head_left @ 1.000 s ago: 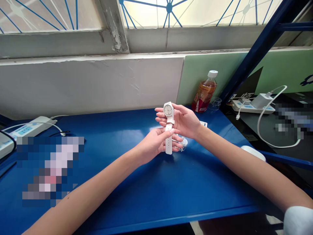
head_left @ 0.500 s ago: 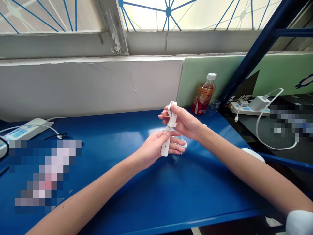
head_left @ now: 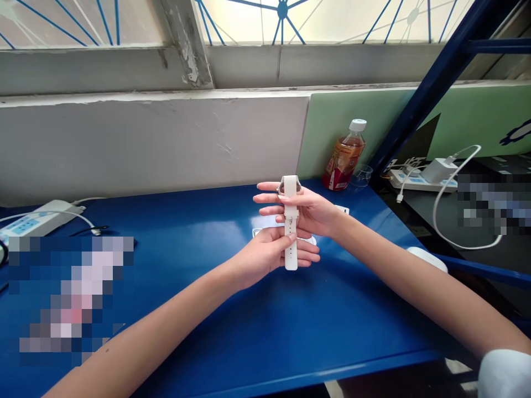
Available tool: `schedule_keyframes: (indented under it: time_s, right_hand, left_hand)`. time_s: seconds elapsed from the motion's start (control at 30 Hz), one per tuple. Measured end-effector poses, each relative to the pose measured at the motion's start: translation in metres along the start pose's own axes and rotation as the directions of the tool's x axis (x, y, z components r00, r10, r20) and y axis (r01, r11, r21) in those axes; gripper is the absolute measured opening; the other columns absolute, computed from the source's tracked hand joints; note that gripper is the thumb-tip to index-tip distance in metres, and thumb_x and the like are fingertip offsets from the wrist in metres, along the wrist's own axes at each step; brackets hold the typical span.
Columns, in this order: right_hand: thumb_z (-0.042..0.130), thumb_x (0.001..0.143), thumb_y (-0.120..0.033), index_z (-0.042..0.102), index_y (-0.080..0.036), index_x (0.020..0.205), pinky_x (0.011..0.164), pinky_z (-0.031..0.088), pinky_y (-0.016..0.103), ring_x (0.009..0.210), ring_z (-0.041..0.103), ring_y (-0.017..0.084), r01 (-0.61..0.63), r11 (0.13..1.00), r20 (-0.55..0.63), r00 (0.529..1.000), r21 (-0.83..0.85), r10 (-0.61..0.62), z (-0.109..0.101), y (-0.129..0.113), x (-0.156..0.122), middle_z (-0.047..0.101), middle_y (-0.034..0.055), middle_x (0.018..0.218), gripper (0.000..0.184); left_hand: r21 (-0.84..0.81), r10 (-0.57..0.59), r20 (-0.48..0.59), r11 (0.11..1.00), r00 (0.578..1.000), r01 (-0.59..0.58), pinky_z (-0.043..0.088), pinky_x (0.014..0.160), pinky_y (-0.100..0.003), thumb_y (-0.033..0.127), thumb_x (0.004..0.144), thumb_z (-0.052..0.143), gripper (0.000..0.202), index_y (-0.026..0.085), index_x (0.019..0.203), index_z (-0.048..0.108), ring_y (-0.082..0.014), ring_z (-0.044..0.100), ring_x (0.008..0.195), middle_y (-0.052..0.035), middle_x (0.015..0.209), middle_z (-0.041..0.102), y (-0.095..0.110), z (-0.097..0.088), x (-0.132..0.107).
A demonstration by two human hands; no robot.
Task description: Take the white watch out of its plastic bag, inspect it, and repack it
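Note:
A white wristwatch (head_left: 290,221) hangs upright between both hands above the blue table (head_left: 215,309), its strap facing me and the dial turned away. My right hand (head_left: 307,211) holds the watch's upper part, fingers wrapped around the case. My left hand (head_left: 269,254) pinches the lower strap between thumb and fingers. A small clear and white object (head_left: 312,240) lies on the table just behind the hands, mostly hidden.
A bottle of amber drink (head_left: 342,157) stands at the table's back right beside a green panel. A power strip (head_left: 37,216) with cables lies at far left. Another power strip with a charger (head_left: 433,170) and white cable sits on the right bench behind a blue frame post.
The watch has turned: its dial faced me one second ago, then went edge-on, and now its strap faces me. Both hands kept hold and stayed in nearly the same place.

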State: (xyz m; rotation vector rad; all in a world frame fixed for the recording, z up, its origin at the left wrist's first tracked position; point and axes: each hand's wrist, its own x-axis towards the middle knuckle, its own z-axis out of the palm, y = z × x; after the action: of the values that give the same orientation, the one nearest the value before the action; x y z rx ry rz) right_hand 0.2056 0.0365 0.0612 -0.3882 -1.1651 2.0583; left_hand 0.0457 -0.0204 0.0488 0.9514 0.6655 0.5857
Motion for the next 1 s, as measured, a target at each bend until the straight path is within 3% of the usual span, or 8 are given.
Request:
schedule_keyframes:
  time_s: [0.17,0.47,0.63,0.77,0.87,1.0]
  right_hand:
    - [0.053,0.092,-0.013,0.063,-0.018,0.124,0.07,0.061,0.022,0.094,0.074,0.016,-0.016,1.0,-0.063,0.998,0.016,0.017,0.0,-0.001,0.0,0.074,0.0062,0.118,0.033]
    - [0.055,0.088,-0.008,0.064,-0.019,0.121,0.087,0.06,0.026,0.101,0.072,0.016,0.026,0.999,-0.12,0.992,-0.047,-0.032,0.002,0.002,-0.001,0.073,0.0055,0.121,0.036]
    - [0.062,0.083,-0.006,0.064,-0.022,0.121,0.087,0.06,0.025,0.099,0.072,0.016,0.059,0.994,-0.124,0.99,-0.09,-0.07,0.0,0.004,-0.001,0.072,0.0039,0.121,0.042]
    - [0.054,0.094,-0.028,0.063,-0.019,0.122,0.091,0.059,0.031,0.1,0.072,0.018,0.009,1.0,-0.153,0.988,-0.014,-0.011,0.005,0.001,0.0,0.071,0.008,0.123,0.031]
    - [0.038,0.1,-0.046,0.063,-0.014,0.121,0.099,0.055,0.038,0.108,0.069,0.022,0.0,0.999,-0.141,0.99,0.034,0.005,0.01,-0.002,0.001,0.069,0.0134,0.125,0.045]
    - [0.053,0.097,-0.037,0.061,-0.018,0.124,0.1,0.053,0.034,0.112,0.068,0.019,0.026,0.998,-0.181,0.983,-0.064,-0.037,0.011,-0.004,0.0,0.067,0.0101,0.13,0.033]
  left_hand:
    - [0.021,0.059,-0.096,0.998,0.994,-0.057,0.056,0.089,-0.043,0.027,0.088,0.069,0.024,0.006,0.101,0.07,-0.0299,0.073,0.096,-0.0193,0.103,0.075,0.003,0.0,0.0]
    - [0.01,0.086,-0.116,0.996,0.989,-0.086,0.056,0.089,-0.042,0.024,0.087,0.068,0.023,0.006,0.101,0.07,-0.0291,0.073,0.096,-0.0189,0.1,0.075,0.001,0.0,0.0]
    - [-0.016,0.086,-0.12,0.996,0.989,-0.088,0.057,0.081,-0.035,0.022,0.086,0.069,0.021,0.007,0.1,0.068,-0.0217,0.072,0.084,-0.015,0.096,0.073,-0.001,0.0,0.002]
    - [-0.088,0.099,-0.146,0.99,0.984,-0.113,0.046,0.053,-0.02,0.027,0.086,0.07,0.017,0.012,0.086,0.063,-0.0074,0.054,0.054,0.0004,0.069,0.058,-0.002,0.001,0.004]
    - [-0.066,0.1,-0.171,0.991,0.98,-0.113,0.033,0.042,-0.015,0.035,0.087,0.07,0.024,0.014,0.082,0.06,-0.003,0.036,0.043,0.0082,0.056,0.039,-0.001,0.003,0.004]
    - [-0.057,0.108,-0.139,0.992,0.984,-0.116,0.027,0.039,-0.015,0.043,0.087,0.069,0.031,0.014,0.081,0.059,-0.0011,0.025,0.037,0.0086,0.053,0.041,0.004,0.006,0.003]
